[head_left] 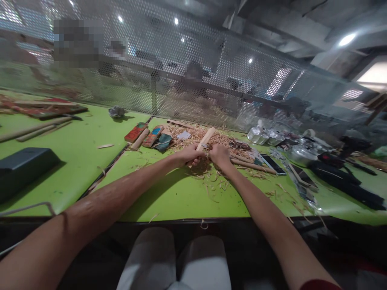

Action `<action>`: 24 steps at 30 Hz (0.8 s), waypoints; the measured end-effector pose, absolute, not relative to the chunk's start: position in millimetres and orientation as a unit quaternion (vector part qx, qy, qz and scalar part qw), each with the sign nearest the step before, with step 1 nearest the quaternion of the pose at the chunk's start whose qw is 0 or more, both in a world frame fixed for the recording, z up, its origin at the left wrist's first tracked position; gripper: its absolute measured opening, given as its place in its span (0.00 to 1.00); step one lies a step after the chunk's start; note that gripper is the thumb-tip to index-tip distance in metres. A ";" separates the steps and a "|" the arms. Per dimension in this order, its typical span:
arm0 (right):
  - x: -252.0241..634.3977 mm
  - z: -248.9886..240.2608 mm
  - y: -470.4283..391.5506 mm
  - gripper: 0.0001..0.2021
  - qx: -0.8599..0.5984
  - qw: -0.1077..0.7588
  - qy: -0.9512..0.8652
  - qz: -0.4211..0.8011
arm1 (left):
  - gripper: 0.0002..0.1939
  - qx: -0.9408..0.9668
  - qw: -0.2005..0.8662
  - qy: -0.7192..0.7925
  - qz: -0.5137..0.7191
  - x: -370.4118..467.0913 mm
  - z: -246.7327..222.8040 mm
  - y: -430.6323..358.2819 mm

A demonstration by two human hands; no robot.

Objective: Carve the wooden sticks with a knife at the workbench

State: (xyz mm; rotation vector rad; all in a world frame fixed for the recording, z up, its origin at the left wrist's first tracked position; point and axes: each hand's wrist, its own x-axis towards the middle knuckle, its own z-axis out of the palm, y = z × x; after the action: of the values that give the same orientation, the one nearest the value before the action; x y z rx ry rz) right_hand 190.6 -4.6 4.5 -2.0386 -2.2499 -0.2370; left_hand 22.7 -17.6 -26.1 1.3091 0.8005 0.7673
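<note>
A pale wooden strip [207, 137] is clasped in my left hand [191, 155], its upper end pointing away from me. Fingers wrapped round a small knife, my right hand [220, 155] is just to the right of it. The short metal knife blade [206, 146] lies against the strip, while the handle is hidden in my fist. Curled wood shavings [193, 132] are heaped behind and beneath both hands. To the right of my right hand lies a round wooden stick [255, 165].
Painted wooden blocks [152, 136] lie left of the shavings. A phone [273, 164], pot-like metal things [302, 153] and a black tool [341, 177] are on the right. A dark box [27, 165] sits left on the green table [169, 197]. Behind rises a perforated screen [169, 76], with people beyond.
</note>
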 end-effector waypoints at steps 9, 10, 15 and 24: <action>194.9 10.0 -1.1 0.20 -0.671 0.076 -0.735 -0.065 | 0.10 0.578 0.655 0.375 0.310 20.9 -10.7 -27.0; 201.7 11.3 2.8 0.20 -0.688 0.089 -0.718 -0.053 | 0.10 0.584 0.650 0.378 0.305 20.8 -11.2 -28.8; 260.0 21.7 24.3 0.24 -0.785 0.194 -0.587 -0.028 | 0.12 0.642 0.627 0.358 0.258 27.5 -16.7 -39.6; 223.6 13.6 13.8 0.21 -0.691 0.183 -0.698 -0.055 | 0.12 0.542 0.641 0.400 0.370 29.1 -15.3 -33.7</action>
State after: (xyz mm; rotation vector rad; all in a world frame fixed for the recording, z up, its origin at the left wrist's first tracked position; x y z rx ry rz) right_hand 223.6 13.8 13.6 -1.9485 -1.9684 -0.1544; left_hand 29.1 -33.7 -15.3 1.2351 0.9118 0.8428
